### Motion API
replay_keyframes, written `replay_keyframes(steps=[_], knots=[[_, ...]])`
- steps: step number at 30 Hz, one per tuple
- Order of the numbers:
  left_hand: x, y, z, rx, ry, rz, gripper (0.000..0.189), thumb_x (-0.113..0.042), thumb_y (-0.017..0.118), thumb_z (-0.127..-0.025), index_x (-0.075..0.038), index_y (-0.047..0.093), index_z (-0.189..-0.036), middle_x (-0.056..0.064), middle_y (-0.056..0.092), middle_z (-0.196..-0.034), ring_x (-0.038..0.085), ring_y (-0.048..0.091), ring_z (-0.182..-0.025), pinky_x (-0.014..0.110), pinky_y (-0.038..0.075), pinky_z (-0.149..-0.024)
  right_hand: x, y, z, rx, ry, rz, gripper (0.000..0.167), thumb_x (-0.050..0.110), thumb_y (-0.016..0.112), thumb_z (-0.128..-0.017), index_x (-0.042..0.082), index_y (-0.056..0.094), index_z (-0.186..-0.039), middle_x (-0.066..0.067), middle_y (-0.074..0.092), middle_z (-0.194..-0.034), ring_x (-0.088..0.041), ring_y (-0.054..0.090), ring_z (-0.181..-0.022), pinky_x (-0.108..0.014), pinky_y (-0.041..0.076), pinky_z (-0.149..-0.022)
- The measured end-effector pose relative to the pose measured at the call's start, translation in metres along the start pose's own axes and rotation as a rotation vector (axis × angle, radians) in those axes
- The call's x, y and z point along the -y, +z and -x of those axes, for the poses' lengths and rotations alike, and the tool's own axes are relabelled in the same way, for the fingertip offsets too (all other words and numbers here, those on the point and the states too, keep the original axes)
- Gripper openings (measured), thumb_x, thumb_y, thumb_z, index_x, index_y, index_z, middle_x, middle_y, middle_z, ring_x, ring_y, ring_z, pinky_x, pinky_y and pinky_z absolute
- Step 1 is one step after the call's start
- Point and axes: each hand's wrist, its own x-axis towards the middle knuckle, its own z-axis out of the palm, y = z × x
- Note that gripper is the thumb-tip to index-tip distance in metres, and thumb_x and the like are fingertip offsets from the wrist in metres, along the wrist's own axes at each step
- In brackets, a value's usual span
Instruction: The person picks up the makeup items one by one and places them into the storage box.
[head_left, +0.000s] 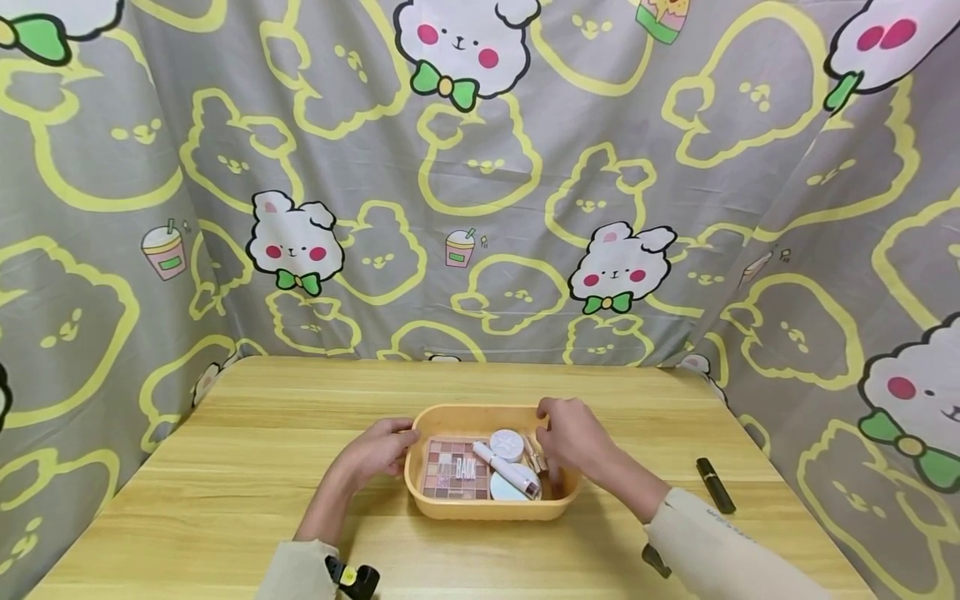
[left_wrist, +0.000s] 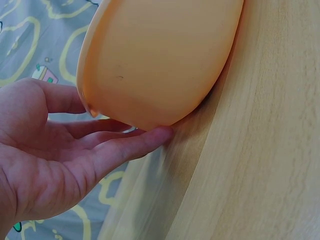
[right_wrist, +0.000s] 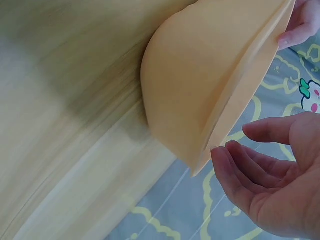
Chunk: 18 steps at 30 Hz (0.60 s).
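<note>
A shallow orange plastic basket (head_left: 495,509) stands on the table in the head view. My left hand (head_left: 378,450) grips its left end, with fingers against the rim and outer wall (left_wrist: 160,65) in the left wrist view. Reaching over the right end is my right hand (head_left: 577,437); its fingers are loosely bent, and the right wrist view shows fingertips (right_wrist: 217,155) close to the rim with nothing between them and the thumb. Inside the basket lie an eyeshadow palette (head_left: 442,471), a white round case (head_left: 507,444), a pale round case (head_left: 506,487), a white tube (head_left: 502,467) and slim pinkish tubes (head_left: 534,454).
A dark slim tube (head_left: 716,485) lies on the wooden table (head_left: 315,400) to the right of the basket, beyond my right forearm. Grey curtains (head_left: 480,250) with cartoon prints hang behind the table and along both sides.
</note>
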Motion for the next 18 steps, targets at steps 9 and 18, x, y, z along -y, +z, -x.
replay_keyframes(steps=[9,18], knots=[[0.0,0.0,0.0,0.006,0.006,0.001,0.05,-0.016,0.043,-0.107,0.01,0.039,-0.149,0.029,0.059,-0.136,0.036,0.062,-0.122,0.047,0.059,-0.089,-0.013,-0.01,0.002,-0.017,0.038,0.016,0.023,0.002,0.064,-0.087,-0.004,0.07,-0.108,-0.01,0.071,-0.082,-0.017,0.062,-0.071,-0.032,0.053,-0.062],[0.0,0.0,0.001,0.017,0.014,0.008,0.05,-0.015,0.041,-0.107,0.011,0.037,-0.15,0.031,0.056,-0.139,0.039,0.061,-0.125,0.048,0.059,-0.089,-0.032,-0.021,0.006,-0.014,0.081,0.028,0.027,0.009,0.064,-0.089,-0.005,0.067,-0.112,-0.004,0.064,-0.072,-0.016,0.058,-0.063,-0.031,0.048,-0.057]])
